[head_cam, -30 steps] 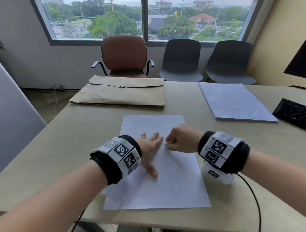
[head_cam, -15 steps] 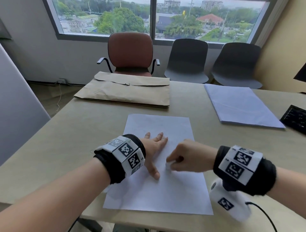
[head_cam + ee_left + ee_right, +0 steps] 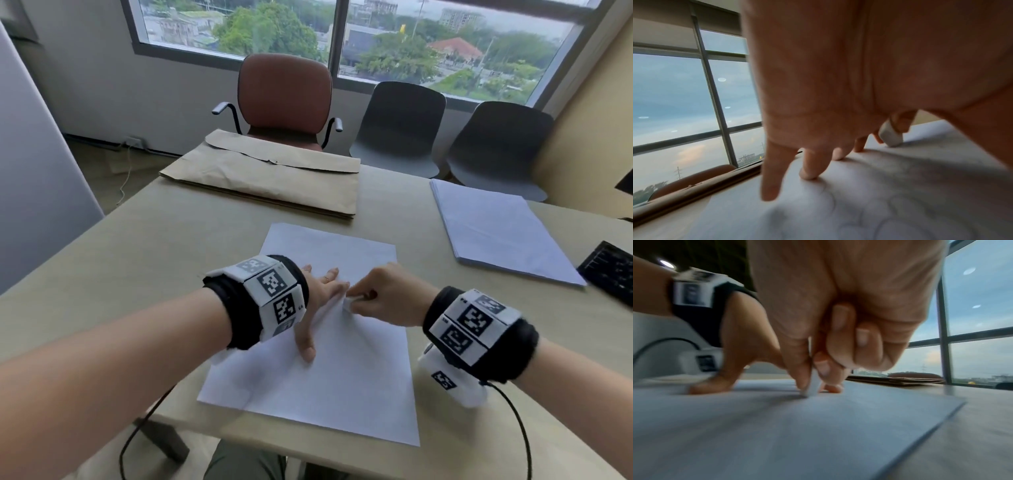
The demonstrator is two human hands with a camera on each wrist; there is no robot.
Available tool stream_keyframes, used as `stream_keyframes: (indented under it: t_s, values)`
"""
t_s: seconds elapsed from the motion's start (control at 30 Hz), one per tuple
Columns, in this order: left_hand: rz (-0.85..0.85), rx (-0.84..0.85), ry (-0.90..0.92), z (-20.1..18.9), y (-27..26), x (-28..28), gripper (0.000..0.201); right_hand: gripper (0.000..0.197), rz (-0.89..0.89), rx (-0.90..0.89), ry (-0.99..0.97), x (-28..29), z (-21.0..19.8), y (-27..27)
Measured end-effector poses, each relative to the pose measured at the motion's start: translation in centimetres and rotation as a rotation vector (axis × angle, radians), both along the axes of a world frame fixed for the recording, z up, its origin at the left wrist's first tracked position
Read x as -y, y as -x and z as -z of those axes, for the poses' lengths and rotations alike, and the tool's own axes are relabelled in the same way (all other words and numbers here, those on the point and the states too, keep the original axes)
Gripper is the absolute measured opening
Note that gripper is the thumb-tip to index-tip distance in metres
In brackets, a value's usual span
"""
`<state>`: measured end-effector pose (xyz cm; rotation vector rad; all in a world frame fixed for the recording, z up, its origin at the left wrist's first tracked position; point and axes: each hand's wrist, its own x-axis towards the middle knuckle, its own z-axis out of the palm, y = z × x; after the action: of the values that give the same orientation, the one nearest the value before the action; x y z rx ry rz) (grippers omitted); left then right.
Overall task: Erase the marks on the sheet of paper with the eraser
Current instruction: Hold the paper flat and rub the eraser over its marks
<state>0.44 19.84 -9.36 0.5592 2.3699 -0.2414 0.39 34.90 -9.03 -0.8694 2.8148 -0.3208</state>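
A white sheet of paper (image 3: 342, 370) lies on the beige table (image 3: 171, 260) in front of me. My left hand (image 3: 318, 298) lies flat on the sheet with straight, spread fingers, pressing it down. My right hand (image 3: 380, 294) pinches a small white eraser (image 3: 347, 304) between thumb and fingers, its lower end touching the paper just right of the left fingers. The left wrist view shows the eraser (image 3: 891, 136) on the sheet (image 3: 900, 194), with faint pencil curves under my left fingers (image 3: 809, 167). The right wrist view shows the eraser (image 3: 813, 384) pinched upright on the paper (image 3: 797, 434).
A brown envelope (image 3: 270, 178) lies at the table's far side. A stack of white paper (image 3: 496, 229) sits at the right, a black keyboard (image 3: 613, 270) at the right edge. A red-brown chair (image 3: 286, 92) and two dark chairs stand behind the table. Cables hang from both wrists.
My right hand with the eraser went towards me on the sheet and has now come back up beside the left fingertips. My left hand stays flat on the paper.
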Motion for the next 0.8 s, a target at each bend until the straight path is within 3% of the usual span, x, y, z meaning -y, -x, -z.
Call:
stream_keyframes:
  t_s: [0.07, 0.17, 0.3, 0.4, 0.53, 0.6, 0.8]
  values:
    - [0.005, -0.013, 0.032, 0.2, -0.1, -0.4, 0.124, 0.02, -0.043, 0.04, -0.011, 0.3, 0.3, -1.3]
    - [-0.022, -0.019, 0.024, 0.7, -0.4, -0.5, 0.125, 0.019, -0.114, 0.243, 0.003, 0.4, 0.1, -2.7]
    - [-0.03, -0.038, -0.006, 0.7, -0.6, -0.2, 0.126, 0.019, 0.028, 0.106, -0.001, 0.0, -0.1, 0.2]
    - [-0.028, -0.046, -0.013, 1.0, -0.5, -0.3, 0.127, 0.023, 0.01, 0.011, -0.035, -0.1, 0.4, -0.2]
    - [-0.024, -0.046, -0.007, 1.2, -0.3, -0.2, 0.13, 0.021, -0.154, 0.203, -0.033, -0.1, 0.2, -3.0]
    - [-0.029, -0.045, -0.002, 1.1, -0.2, -0.2, 0.129, 0.022, -0.134, 0.237, -0.033, -0.1, -0.2, -2.3]
    - [-0.037, -0.064, -0.007, 1.0, -0.4, -0.4, 0.128, 0.015, -0.015, 0.01, -0.013, 0.1, 0.2, -0.1]
